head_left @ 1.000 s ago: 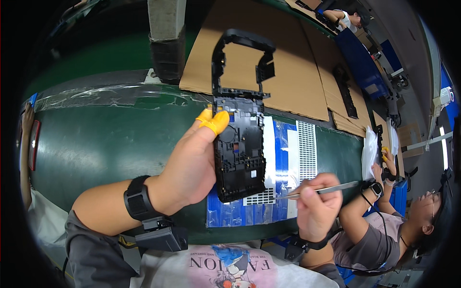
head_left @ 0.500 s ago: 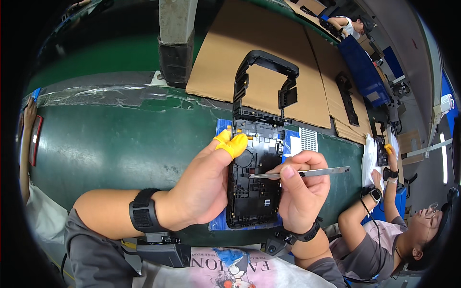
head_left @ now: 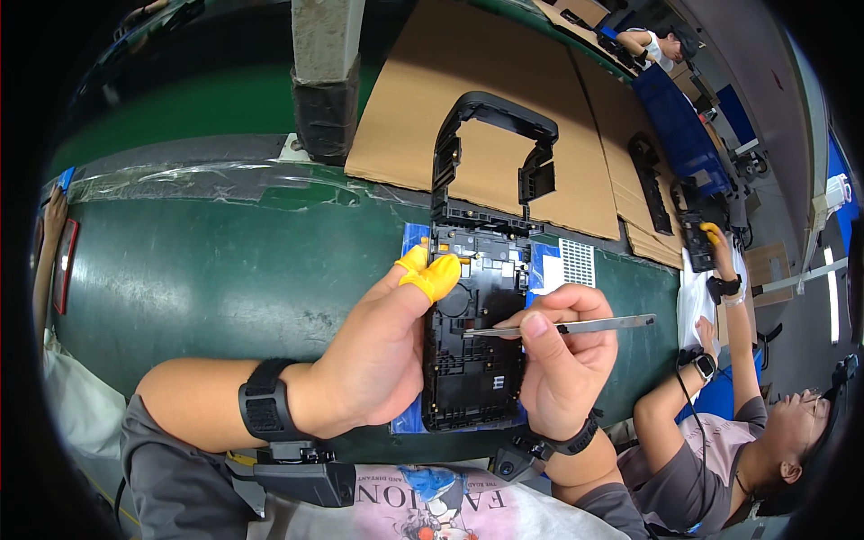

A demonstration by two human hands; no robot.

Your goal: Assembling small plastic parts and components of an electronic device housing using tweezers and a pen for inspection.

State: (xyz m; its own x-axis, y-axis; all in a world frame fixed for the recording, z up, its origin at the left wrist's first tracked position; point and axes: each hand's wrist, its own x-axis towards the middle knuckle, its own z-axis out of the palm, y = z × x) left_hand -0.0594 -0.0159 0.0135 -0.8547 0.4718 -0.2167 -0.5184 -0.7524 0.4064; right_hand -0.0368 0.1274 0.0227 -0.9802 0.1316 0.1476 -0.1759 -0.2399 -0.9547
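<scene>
A black plastic housing point(head_left: 472, 378) with a tall open handle-like frame point(head_left: 495, 105) at its far end lies upright before me on a blue pad point(head_left: 409, 419). My left hand point(head_left: 378, 337) grips its left edge, with yellow finger cots point(head_left: 437, 276) on the thumb and a finger. In my right hand point(head_left: 567, 364) is a pair of metal tweezers point(head_left: 607, 324), pinched between thumb and fingers. Their tips reach the housing's middle, below a round recess point(head_left: 453, 301). Whether the tips hold anything is too small to tell.
Flat cardboard point(head_left: 486, 54) covers the far bench beside a metal post point(head_left: 328, 81). A white label sheet point(head_left: 578, 261) lies right of the housing. Another black part point(head_left: 650, 184) rests on the cardboard. At right, a co-worker's yellow-cotted hand point(head_left: 720, 252) holds a black housing point(head_left: 697, 243).
My hands, the housing and the tweezers keep nearly the same pose. At right, the co-worker's hand and black housing have moved farther away and a little left.
</scene>
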